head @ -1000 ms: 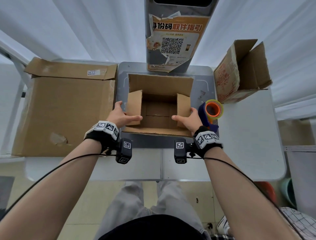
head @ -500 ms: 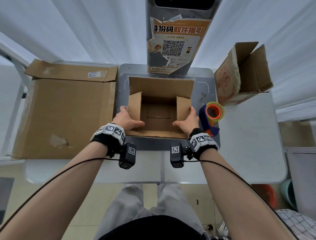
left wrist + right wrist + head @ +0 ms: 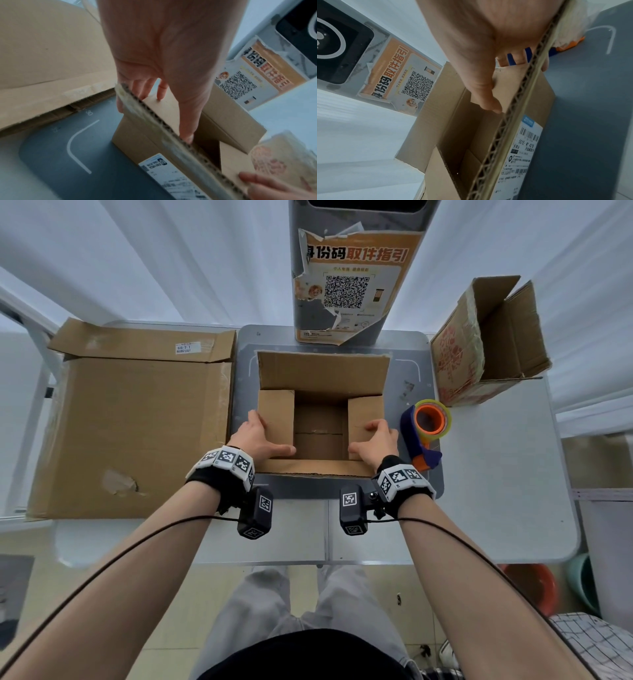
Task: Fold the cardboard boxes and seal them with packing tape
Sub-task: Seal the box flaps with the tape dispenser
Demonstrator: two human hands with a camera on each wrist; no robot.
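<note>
Cardboard box [image 3: 322, 371], label [image 3: 524, 142] "501E- M1 A219", flaps [image 3: 275, 409] under flat fingers [image 3: 145, 86] of left hand [image 3: 260, 436], right hand [image 3: 376, 440].

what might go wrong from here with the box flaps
The side flaps, pressed in by the left hand and right hand, may spring back up once a hand leaves for the tape dispenser. That dispenser sits close beside the right hand, so a quick reach may knock it.
</note>
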